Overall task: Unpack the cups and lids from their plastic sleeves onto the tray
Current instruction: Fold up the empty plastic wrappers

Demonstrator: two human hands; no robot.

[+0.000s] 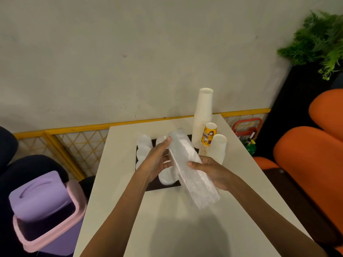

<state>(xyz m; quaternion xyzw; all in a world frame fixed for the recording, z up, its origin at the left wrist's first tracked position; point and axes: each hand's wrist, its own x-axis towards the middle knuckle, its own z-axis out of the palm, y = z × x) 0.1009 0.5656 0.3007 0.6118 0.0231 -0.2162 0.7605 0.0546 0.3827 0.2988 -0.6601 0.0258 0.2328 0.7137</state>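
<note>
Both hands hold a long clear plastic sleeve (187,169) slanted above the dark tray (163,188). My left hand (157,160) grips the sleeve near its far end, thumb up at the top. My right hand (209,169) grips it round the middle from the right. What is inside the sleeve is too blurred to tell. White lids lie on the tray in rows: one row (143,151) at the left, another (167,178) under my left hand. A tall stack of white cups (203,115), a yellow printed stack (207,140) and a short white stack (218,148) stand at the tray's right.
The white table (167,219) ends close behind the cups at a grey wall with a yellow mesh rail (74,138). A purple and pink swing-lid bin (46,210) stands on the floor at the left. Orange seats (311,156) and a plant (319,41) are at the right.
</note>
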